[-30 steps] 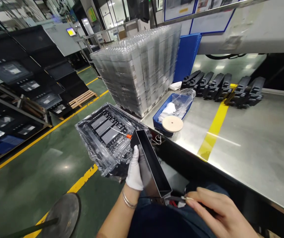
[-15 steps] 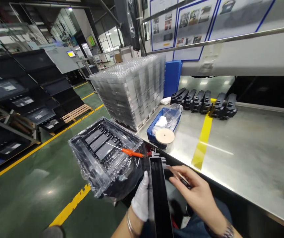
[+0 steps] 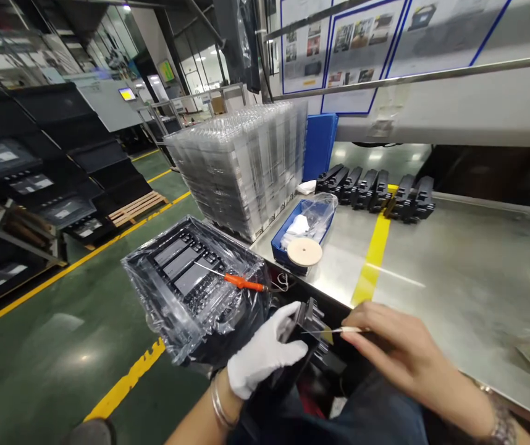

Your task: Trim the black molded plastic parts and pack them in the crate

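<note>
My left hand [image 3: 265, 349], in a white glove, grips a black plastic part [image 3: 309, 321] with its thumb and fingers around the near end. My bare right hand [image 3: 390, 340] pinches a thin blade-like tool [image 3: 351, 330] with a pale handle. The tool's narrow tip reaches left across the part's notched end; whether it touches is unclear. An orange-handled tool [image 3: 244, 282] with a thin metal shaft lies over a plastic-lined box [image 3: 191, 321] of black and grey parts, left of my hands.
On the metal table [image 3: 469, 272], a blue bin [image 3: 280, 252] holds plastic bags and a round beige disc [image 3: 304, 252]. Several black parts [image 3: 369, 188] stand in a row behind. Stacked clear trays [image 3: 241, 167] rise at the back left.
The black part has turned from upright and lengthwise to tilted, its notched end now facing right. My left hand has moved up around it. My right hand has moved slightly right, tool pointing left.
</note>
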`<state>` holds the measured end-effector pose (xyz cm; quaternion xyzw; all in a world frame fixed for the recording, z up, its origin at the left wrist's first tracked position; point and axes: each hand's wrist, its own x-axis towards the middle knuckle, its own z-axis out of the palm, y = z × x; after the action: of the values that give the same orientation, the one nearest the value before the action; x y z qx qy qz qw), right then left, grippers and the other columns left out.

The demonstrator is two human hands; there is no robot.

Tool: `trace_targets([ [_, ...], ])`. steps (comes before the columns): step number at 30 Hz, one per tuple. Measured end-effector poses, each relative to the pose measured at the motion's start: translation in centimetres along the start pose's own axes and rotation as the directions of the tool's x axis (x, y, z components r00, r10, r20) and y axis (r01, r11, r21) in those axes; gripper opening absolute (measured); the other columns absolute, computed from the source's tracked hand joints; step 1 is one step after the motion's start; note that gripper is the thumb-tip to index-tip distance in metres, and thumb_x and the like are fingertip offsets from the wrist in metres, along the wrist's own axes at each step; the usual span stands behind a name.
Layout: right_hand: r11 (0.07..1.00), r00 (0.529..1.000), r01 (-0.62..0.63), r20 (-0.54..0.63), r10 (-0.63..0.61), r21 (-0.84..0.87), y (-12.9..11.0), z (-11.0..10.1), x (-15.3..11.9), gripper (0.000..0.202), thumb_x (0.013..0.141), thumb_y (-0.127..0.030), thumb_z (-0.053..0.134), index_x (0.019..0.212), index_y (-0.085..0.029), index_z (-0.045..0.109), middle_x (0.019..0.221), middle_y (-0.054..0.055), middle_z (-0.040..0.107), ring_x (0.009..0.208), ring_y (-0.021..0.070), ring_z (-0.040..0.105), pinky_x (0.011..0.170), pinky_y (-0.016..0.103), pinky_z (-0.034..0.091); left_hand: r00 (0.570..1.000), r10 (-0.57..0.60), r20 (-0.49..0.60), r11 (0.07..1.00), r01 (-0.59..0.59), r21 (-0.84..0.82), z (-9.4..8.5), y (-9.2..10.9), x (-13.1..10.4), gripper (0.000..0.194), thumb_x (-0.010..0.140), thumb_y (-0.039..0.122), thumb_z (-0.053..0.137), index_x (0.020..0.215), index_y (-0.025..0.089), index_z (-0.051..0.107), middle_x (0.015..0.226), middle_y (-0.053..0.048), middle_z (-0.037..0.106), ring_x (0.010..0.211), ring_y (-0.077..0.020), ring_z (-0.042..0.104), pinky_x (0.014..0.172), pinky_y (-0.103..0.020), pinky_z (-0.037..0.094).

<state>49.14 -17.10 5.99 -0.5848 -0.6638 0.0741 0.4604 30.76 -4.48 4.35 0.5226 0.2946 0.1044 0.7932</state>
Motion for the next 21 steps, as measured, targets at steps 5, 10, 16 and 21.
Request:
trace_targets([
  [5,0.994,0.966,0.065,0.257,-0.041,-0.088,0.6,-3.5,0.6,0.02,0.099,-0.035,0.057,0.089,-0.024,0.071,0.077,0.002,0.068,0.067,0.0133,0.062,0.06,0.025,0.047,0.999,-0.037,0.007,0.973,0.034,0.228,0.0,0.3,-0.1,0.069,0.072,0.01,0.067,0.139,0.014,0.051,0.143,-0.014,0.057,0.133,-0.0271,0.052,0.118,-0.041,0.034],
  [10,0.996,0.941,0.046,0.339,-0.015,-0.082,0.0,-3.9,0.9,0.021,0.099,-0.036,0.058,0.087,-0.024,0.071,0.074,0.0,0.067,0.066,0.0121,0.063,0.059,0.023,0.048,0.998,-0.038,0.047,0.993,0.032,0.114,0.1,-0.4,0.1,0.066,0.072,0.014,0.068,0.136,0.015,0.051,0.139,-0.013,0.061,0.134,-0.0253,0.052,0.116,-0.039,0.035],
  [16,0.998,0.968,-0.005,0.25,0.022,-0.07,0.2,-3.2,0.4,0.024,0.099,-0.038,0.057,0.086,-0.024,0.071,0.071,0.001,0.067,0.063,0.0136,0.062,0.057,0.024,0.048,0.971,-0.155,0.181,0.967,0.187,-0.175,-0.5,-0.5,0.0,0.044,0.074,0.027,0.073,0.116,0.015,0.069,0.112,-0.009,0.074,0.107,-0.0239,0.066,0.097,-0.033,0.045],
  [21,0.995,0.993,-0.096,0.066,0.098,-0.026,-0.7,-3.2,-0.6,0.016,0.097,-0.036,0.057,0.093,-0.027,0.07,0.079,0.002,0.073,0.064,0.0163,0.07,0.057,0.022,0.057,0.9,-0.196,0.389,0.739,0.396,-0.545,-0.1,-0.6,0.3,0.042,0.081,0.049,0.061,0.1,0.015,0.075,0.101,-0.006,0.076,0.103,-0.0214,0.067,0.105,-0.032,0.042],
])
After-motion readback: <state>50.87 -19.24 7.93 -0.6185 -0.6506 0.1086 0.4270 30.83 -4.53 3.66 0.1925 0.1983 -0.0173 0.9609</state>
